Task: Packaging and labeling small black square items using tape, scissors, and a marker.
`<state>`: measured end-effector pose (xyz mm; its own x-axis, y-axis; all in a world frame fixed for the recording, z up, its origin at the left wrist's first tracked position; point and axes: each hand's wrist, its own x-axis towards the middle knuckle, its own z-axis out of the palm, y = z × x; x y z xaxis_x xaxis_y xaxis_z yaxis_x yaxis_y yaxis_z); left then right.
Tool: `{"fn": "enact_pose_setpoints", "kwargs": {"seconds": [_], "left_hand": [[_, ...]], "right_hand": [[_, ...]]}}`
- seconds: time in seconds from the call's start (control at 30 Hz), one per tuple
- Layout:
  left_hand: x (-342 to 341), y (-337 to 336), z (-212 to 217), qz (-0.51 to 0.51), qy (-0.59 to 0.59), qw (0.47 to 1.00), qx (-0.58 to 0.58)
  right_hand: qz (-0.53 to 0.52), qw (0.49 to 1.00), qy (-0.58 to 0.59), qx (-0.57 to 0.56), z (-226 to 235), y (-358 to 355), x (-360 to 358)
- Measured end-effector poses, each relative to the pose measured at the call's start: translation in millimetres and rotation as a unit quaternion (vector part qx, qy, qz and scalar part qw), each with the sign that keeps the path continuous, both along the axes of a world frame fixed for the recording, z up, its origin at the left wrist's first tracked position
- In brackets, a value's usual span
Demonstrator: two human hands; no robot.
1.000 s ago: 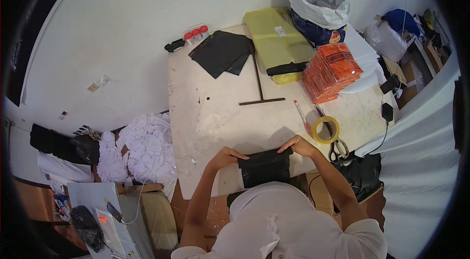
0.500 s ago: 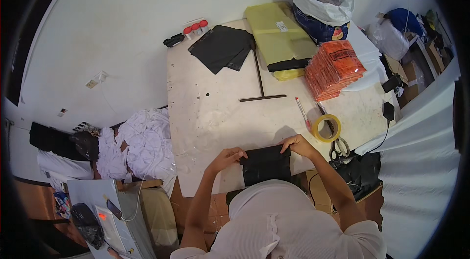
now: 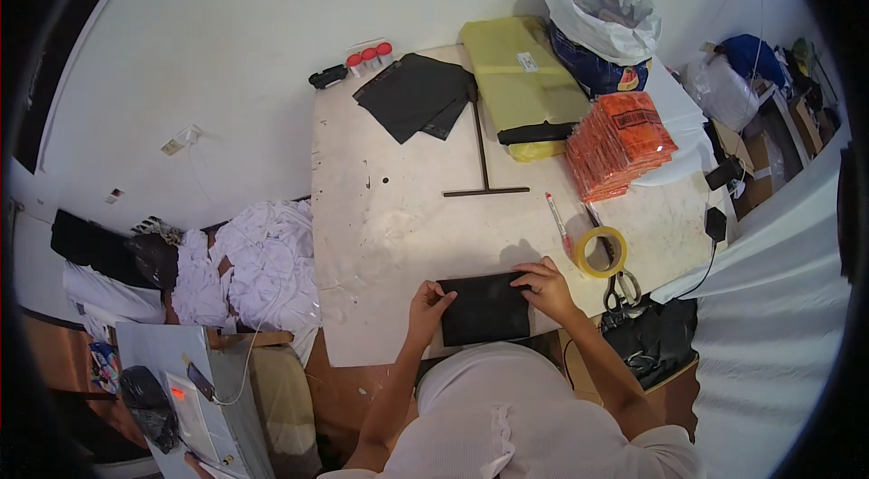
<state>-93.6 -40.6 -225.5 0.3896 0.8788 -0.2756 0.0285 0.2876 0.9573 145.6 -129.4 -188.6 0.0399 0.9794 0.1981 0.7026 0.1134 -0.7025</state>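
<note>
A folded black cloth piece (image 3: 485, 307) lies at the near edge of the white worktable (image 3: 407, 207). My left hand (image 3: 428, 303) pinches its left edge. My right hand (image 3: 544, 287) presses on its upper right corner. Both hands grip the cloth flat against the table, just in front of my body.
A yellow tape roll (image 3: 600, 252), scissors (image 3: 620, 284) and a red pen (image 3: 558, 222) lie right of the cloth. A black T-shaped ruler (image 3: 482, 158), black sheets (image 3: 418, 95), a yellow package (image 3: 523, 85) and a stack of orange packets (image 3: 623, 144) sit farther back. White cloth heaps (image 3: 253, 266) lie left of the table.
Both hands stay on the black cloth; the right hand has shifted slightly along its top edge. Nothing else on the table has moved.
</note>
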Motion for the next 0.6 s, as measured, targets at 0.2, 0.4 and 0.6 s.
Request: {"fn": "enact_pose_setpoints", "kwargs": {"seconds": [0.2,0.4,0.6], "left_hand": [[17.3,12.4,-12.3,0.092,-0.174,0.976,-0.097],[34.8,43.2,-21.2,0.035,-0.127,0.991,-0.019],[44.2,66.9,-26.6,-0.005,-0.083,0.997,-0.010]], "right_hand": [[-0.028,0.983,-0.147,0.109,3.0,9.3,-5.4],[-0.082,0.985,-0.096,0.120,-25.4,22.2,4.6],[-0.102,0.984,-0.059,0.131,-44.5,23.0,7.9]]}}
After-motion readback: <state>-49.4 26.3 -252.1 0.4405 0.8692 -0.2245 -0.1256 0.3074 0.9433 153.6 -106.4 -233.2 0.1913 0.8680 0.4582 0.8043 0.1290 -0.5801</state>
